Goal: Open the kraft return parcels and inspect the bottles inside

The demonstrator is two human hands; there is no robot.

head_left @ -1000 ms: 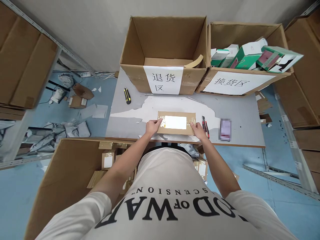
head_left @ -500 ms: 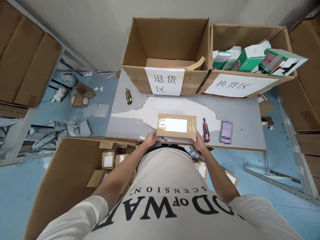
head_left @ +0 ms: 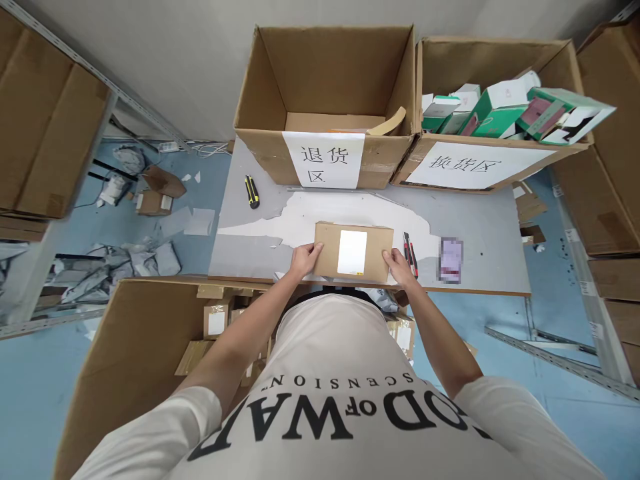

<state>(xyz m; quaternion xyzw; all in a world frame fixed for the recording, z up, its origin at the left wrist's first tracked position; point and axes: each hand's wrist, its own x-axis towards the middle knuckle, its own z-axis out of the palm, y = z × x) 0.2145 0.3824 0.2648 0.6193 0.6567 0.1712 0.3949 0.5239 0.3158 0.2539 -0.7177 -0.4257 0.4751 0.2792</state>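
A small brown cardboard box [head_left: 327,250] with a white label [head_left: 353,252] is held between both hands at the table's front edge. My left hand [head_left: 305,259] grips its left end, thumb on the face turned up to me. At the right end my right hand [head_left: 399,265] holds it the same way; the fingers beneath are hidden. Just right of that hand lies a red and black utility knife [head_left: 410,255]. A yellow and black utility knife [head_left: 252,193] rests farther off at the table's left.
Two large open cartons with handwritten signs stand at the back: the left carton [head_left: 260,150], and the right carton [head_left: 410,163] holding green and white boxes [head_left: 500,110]. A blurred phone-like object [head_left: 451,260] lies right. A big carton [head_left: 130,333] with small boxes stands below left.
The box has been turned over between my hands, so a different face with an upright label shows. Both thumbs now lie on that face.
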